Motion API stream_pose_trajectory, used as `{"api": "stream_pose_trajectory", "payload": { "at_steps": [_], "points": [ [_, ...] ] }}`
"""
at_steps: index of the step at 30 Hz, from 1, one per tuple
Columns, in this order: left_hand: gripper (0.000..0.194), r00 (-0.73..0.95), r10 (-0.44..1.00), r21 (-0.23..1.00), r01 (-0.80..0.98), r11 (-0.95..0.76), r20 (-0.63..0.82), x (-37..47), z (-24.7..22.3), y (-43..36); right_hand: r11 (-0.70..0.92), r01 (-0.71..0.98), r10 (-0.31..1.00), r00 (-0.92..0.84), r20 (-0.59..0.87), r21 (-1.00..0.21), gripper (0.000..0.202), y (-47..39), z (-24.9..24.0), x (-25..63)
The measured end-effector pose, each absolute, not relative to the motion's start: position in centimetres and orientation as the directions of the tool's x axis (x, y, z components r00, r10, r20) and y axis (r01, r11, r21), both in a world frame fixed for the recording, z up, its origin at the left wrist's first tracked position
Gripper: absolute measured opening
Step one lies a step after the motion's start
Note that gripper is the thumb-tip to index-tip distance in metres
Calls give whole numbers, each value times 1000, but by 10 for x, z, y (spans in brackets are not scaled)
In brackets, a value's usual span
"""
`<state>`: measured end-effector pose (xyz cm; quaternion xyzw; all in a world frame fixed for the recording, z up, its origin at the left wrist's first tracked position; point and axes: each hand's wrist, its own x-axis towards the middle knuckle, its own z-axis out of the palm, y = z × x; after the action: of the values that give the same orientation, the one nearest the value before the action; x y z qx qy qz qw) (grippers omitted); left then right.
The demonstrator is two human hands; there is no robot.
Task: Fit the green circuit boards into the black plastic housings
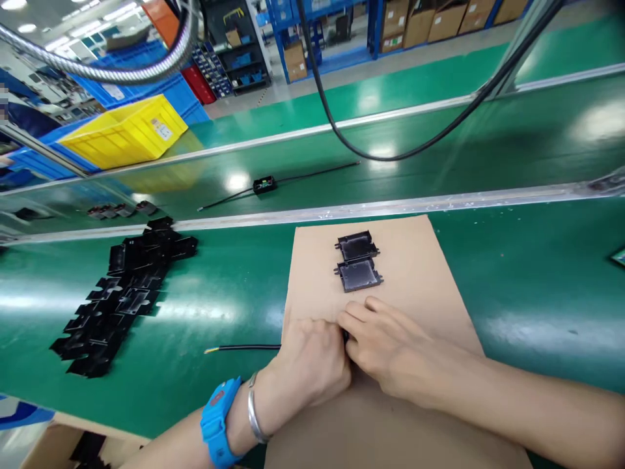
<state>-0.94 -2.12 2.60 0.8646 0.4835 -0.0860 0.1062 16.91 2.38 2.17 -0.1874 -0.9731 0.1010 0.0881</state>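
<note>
Centrally, my left hand (pixel 312 358) and right hand (pixel 385 345) meet with curled fingers; what they clamp, I cannot tell. A slim black cable (pixel 249 347) runs leftward from the left hand. Beneath: a flat tan cardboard sheet (pixel 415 260) bearing two shallow rectangular black plastic shells (pixel 360 274), on a glossy green tabletop (pixel 234 280). Lower left, a brown cardboard box (pixel 46 446) contains black pieces (pixel 88 447); beyond, blue metal shelving (pixel 347 63) holds cartons (pixel 439 27).
</note>
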Motion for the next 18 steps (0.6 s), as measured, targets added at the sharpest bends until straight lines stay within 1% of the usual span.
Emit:
{"api": "stream_pose_trajectory", "payload": {
  "at_steps": [2,5,7,8,10,12,14,16,18],
  "points": [
    [17,461,856,124,888,-444,-234,-8,34,-19,883,386,426,-898,112,-268,14,26,22,176],
    [11,350,918,243,922,-303,-185,-13,37,-24,832,442,492,-868,75,-335,16,28,23,189],
    [11,322,933,305,915,-264,-158,-18,32,-29,800,478,540,-837,89,-362,19,24,23,192],
    [12,324,935,316,910,-267,-142,-21,28,-30,787,501,568,-816,106,-359,21,21,24,192],
    [15,357,929,316,897,-310,-100,-24,20,-32,781,541,600,-788,134,-313,23,13,23,186],
    [18,414,910,305,872,-383,-40,-26,13,-31,795,556,597,-788,150,-244,23,4,21,179],
    [20,459,888,297,846,-443,18,-26,9,-30,793,575,605,-782,149,-201,25,-5,18,173],
    [23,474,879,294,834,-468,53,-26,7,-30,771,608,634,-760,140,-191,27,-11,15,169],
    [25,497,866,284,823,-492,62,-25,5,-31,758,619,648,-751,127,-203,23,-13,16,166]
  ]
}}
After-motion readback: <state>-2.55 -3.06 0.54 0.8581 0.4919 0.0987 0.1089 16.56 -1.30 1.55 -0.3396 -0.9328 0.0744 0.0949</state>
